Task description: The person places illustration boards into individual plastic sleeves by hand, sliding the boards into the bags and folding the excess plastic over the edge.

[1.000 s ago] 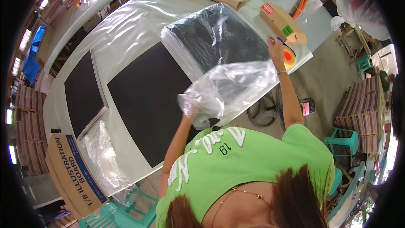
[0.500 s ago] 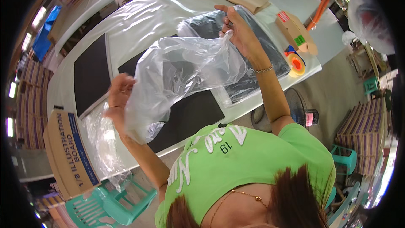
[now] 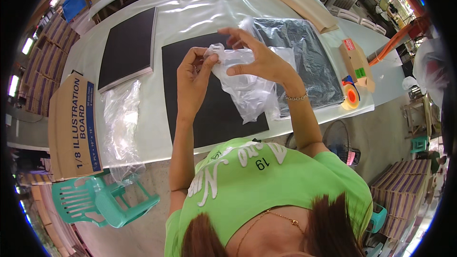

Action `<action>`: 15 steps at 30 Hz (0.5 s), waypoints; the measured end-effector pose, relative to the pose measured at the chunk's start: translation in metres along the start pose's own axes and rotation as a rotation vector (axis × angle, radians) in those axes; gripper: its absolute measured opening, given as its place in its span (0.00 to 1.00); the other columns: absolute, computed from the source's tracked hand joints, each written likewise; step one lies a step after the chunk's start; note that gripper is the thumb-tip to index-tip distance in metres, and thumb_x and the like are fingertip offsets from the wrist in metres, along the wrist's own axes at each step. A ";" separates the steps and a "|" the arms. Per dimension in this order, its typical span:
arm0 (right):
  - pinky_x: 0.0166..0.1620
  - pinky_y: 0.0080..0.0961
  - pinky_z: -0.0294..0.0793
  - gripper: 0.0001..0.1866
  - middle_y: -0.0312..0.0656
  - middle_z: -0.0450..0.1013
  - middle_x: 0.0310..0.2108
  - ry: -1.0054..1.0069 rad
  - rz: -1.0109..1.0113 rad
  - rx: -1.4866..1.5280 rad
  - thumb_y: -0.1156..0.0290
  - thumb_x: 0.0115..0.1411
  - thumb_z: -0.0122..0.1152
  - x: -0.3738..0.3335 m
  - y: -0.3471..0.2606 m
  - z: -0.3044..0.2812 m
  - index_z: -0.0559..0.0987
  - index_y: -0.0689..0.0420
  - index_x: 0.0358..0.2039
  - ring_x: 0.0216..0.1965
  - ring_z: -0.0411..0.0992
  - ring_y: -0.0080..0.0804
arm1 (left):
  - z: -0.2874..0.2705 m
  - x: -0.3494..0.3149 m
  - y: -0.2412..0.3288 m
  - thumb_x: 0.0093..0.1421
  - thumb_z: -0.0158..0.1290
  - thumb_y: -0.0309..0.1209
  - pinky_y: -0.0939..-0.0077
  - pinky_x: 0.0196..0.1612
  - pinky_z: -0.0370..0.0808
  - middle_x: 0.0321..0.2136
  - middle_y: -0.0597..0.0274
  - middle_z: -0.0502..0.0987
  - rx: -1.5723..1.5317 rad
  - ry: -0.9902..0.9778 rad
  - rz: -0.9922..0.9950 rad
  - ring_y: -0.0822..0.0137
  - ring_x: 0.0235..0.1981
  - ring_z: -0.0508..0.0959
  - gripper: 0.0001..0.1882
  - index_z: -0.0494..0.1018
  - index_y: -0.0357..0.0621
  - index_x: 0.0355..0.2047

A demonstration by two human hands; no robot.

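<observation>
My left hand (image 3: 194, 78) and my right hand (image 3: 257, 59) both pinch the top of a crumpled clear plastic bag (image 3: 245, 88), held in the air in front of my chest. The bag hangs down over a black board (image 3: 200, 104) that lies flat on the white table (image 3: 190, 9). To the right of that board lies a stack of black boards wrapped in clear plastic (image 3: 304, 57), partly hidden by my right hand and the bag.
A second stack of black boards (image 3: 128, 47) sits at the table's left. Clear bags (image 3: 121, 123) hang over the near left edge beside a brown carton (image 3: 71, 123). A tape roll (image 3: 351, 97) and small box (image 3: 356, 62) are at the right. A green plastic chair (image 3: 102, 197) stands below.
My hands have come together above the black board. The bag, spread wide half a second ago, is now bunched up small between both hands.
</observation>
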State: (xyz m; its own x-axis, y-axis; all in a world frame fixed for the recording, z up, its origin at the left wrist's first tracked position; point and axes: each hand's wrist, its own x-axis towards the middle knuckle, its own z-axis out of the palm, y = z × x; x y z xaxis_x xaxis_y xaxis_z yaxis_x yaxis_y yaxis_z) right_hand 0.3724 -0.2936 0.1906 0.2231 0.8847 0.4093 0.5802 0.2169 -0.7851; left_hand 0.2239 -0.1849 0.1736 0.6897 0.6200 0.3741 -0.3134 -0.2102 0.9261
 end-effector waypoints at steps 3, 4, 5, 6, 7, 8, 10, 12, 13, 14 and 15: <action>0.45 0.22 0.65 0.25 0.38 0.71 0.37 0.053 0.109 0.066 0.70 0.46 0.67 -0.001 0.005 0.003 0.72 0.58 0.46 0.38 0.67 0.24 | -0.023 -0.005 -0.006 0.59 0.51 0.27 0.87 0.34 0.65 0.26 0.69 0.72 0.037 0.057 0.012 0.80 0.28 0.68 0.05 0.71 0.37 0.32; 0.42 0.22 0.66 0.22 0.39 0.73 0.36 0.102 0.135 0.073 0.70 0.46 0.66 -0.001 0.008 0.005 0.74 0.59 0.44 0.36 0.68 0.25 | -0.030 -0.007 -0.006 0.59 0.51 0.27 0.87 0.34 0.65 0.26 0.69 0.72 0.067 0.076 0.010 0.80 0.28 0.68 0.05 0.71 0.37 0.32; 0.40 0.21 0.67 0.15 0.37 0.74 0.32 0.197 0.099 0.086 0.73 0.48 0.64 -0.001 0.013 0.006 0.77 0.61 0.37 0.34 0.69 0.24 | -0.036 -0.011 -0.003 0.59 0.51 0.28 0.87 0.34 0.65 0.26 0.70 0.72 0.079 0.101 -0.005 0.81 0.28 0.68 0.06 0.72 0.37 0.34; 0.40 0.21 0.67 0.14 0.37 0.74 0.31 0.213 0.096 0.068 0.73 0.48 0.63 0.000 0.013 0.005 0.77 0.61 0.37 0.33 0.69 0.24 | -0.045 -0.014 -0.003 0.60 0.50 0.28 0.87 0.34 0.64 0.26 0.71 0.72 0.139 0.064 -0.066 0.81 0.28 0.67 0.07 0.72 0.37 0.35; 0.40 0.20 0.67 0.13 0.37 0.74 0.30 0.227 0.097 0.049 0.74 0.48 0.63 0.000 0.012 0.004 0.77 0.61 0.36 0.33 0.69 0.24 | -0.055 -0.019 -0.002 0.60 0.50 0.29 0.87 0.34 0.64 0.26 0.71 0.72 0.197 0.026 -0.129 0.81 0.28 0.67 0.08 0.72 0.38 0.36; 0.40 0.20 0.67 0.12 0.38 0.75 0.30 0.242 0.097 0.031 0.74 0.48 0.63 0.000 0.009 0.003 0.77 0.60 0.36 0.32 0.69 0.24 | -0.063 -0.022 -0.002 0.60 0.50 0.30 0.87 0.34 0.64 0.26 0.72 0.72 0.255 -0.012 -0.192 0.81 0.28 0.67 0.09 0.73 0.38 0.38; 0.39 0.19 0.67 0.11 0.40 0.75 0.29 0.242 0.110 -0.044 0.74 0.49 0.62 0.002 0.003 0.004 0.77 0.61 0.35 0.31 0.71 0.25 | -0.070 -0.023 -0.001 0.59 0.51 0.33 0.82 0.35 0.65 0.30 0.67 0.72 0.362 -0.041 -0.159 0.77 0.30 0.68 0.12 0.73 0.40 0.41; 0.38 0.20 0.68 0.12 0.41 0.75 0.29 0.228 0.107 -0.094 0.73 0.49 0.62 0.002 -0.002 0.009 0.77 0.62 0.35 0.32 0.72 0.27 | -0.067 -0.021 0.010 0.58 0.52 0.35 0.79 0.36 0.65 0.32 0.64 0.72 0.483 -0.023 0.032 0.72 0.32 0.69 0.14 0.73 0.41 0.41; 0.38 0.20 0.68 0.12 0.42 0.75 0.30 0.227 0.121 -0.091 0.73 0.49 0.62 0.002 -0.003 0.011 0.77 0.62 0.35 0.32 0.72 0.27 | -0.065 -0.019 0.015 0.57 0.53 0.36 0.77 0.37 0.66 0.33 0.62 0.72 0.490 -0.023 0.044 0.70 0.34 0.70 0.15 0.74 0.41 0.41; 0.38 0.20 0.68 0.12 0.42 0.75 0.30 0.226 0.135 -0.089 0.73 0.49 0.62 0.002 -0.004 0.014 0.76 0.62 0.35 0.32 0.72 0.28 | -0.062 -0.017 0.020 0.55 0.54 0.38 0.76 0.37 0.66 0.34 0.60 0.72 0.497 -0.022 0.057 0.68 0.35 0.70 0.16 0.74 0.42 0.41; 0.38 0.20 0.68 0.12 0.43 0.75 0.30 0.226 0.149 -0.086 0.73 0.49 0.62 0.001 -0.006 0.017 0.76 0.62 0.35 0.32 0.72 0.28 | -0.060 -0.015 0.024 0.54 0.55 0.39 0.74 0.38 0.66 0.36 0.59 0.72 0.503 -0.022 0.069 0.65 0.37 0.71 0.17 0.74 0.42 0.41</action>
State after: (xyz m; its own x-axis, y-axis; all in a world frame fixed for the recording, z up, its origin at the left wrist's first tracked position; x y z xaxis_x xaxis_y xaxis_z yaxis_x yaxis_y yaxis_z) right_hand 0.3559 -0.2870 0.1877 0.4745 0.7876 0.3930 0.5899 0.0468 -0.8061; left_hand 0.1665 -0.1537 0.1871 0.6936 0.5770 0.4312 -0.0089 -0.5917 0.8061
